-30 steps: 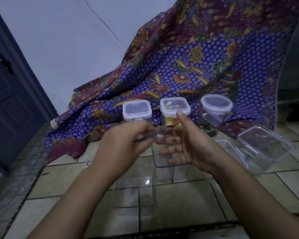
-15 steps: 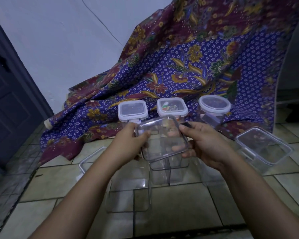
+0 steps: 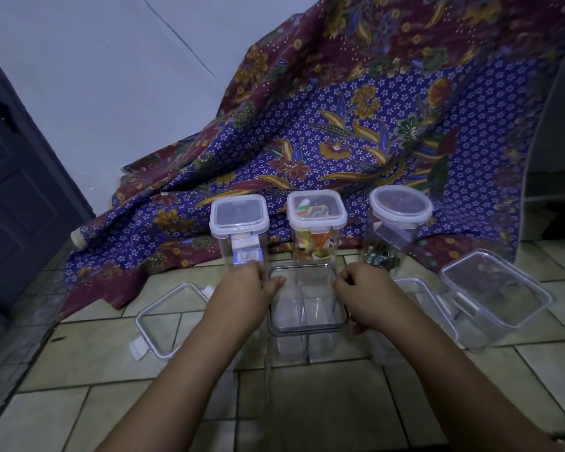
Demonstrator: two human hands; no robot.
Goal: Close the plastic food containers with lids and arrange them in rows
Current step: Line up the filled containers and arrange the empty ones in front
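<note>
Both hands, left and right, each grip closed on the clear square plastic lid atop a transparent container at twelve o'clock; even downward pressure should seat it.

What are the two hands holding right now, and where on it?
Both hold the clear lid atop the open square container: left hand at its left edge, right hand at its right edge.
</note>
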